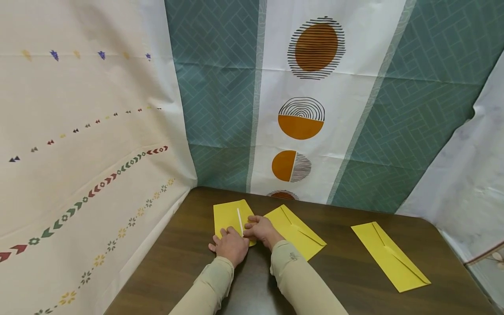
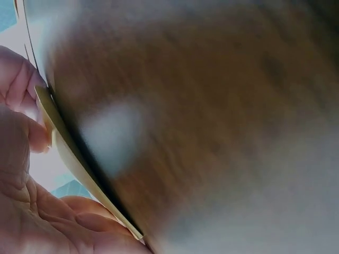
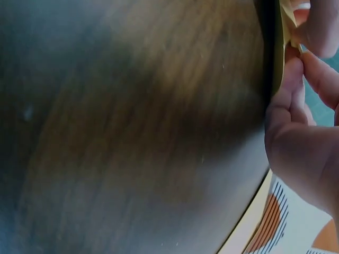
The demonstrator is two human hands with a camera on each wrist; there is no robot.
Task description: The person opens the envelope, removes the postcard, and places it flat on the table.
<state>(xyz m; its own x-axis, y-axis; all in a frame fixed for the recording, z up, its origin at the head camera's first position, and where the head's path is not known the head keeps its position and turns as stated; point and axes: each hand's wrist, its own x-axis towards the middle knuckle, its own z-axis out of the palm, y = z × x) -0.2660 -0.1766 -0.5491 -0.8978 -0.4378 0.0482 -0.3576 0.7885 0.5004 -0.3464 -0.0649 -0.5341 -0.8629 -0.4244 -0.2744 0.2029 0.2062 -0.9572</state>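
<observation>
A yellow envelope [image 1: 225, 213] lies near the table's left back corner, a narrow white strip [image 1: 239, 217] running along its flap side. My left hand [image 1: 231, 247] rests on its near part with the fingers spread. In the left wrist view, this hand's fingers [image 2: 98, 219] touch the envelope [image 2: 79, 164] near its end. My right hand [image 1: 263, 230] is at the right edge, by the strip's near end. There, the thumb and fingers [image 3: 320, 79] pinch the envelope's edge [image 3: 280, 58]; whether the strip is also between them is hidden.
A second yellow envelope [image 1: 299, 234] lies just right of my right hand, partly behind the forearm. Farther right is a third envelope [image 1: 390, 256]. The brown wooden table [image 1: 338, 275] meets patterned cloth [image 1: 224, 109] at the back and left.
</observation>
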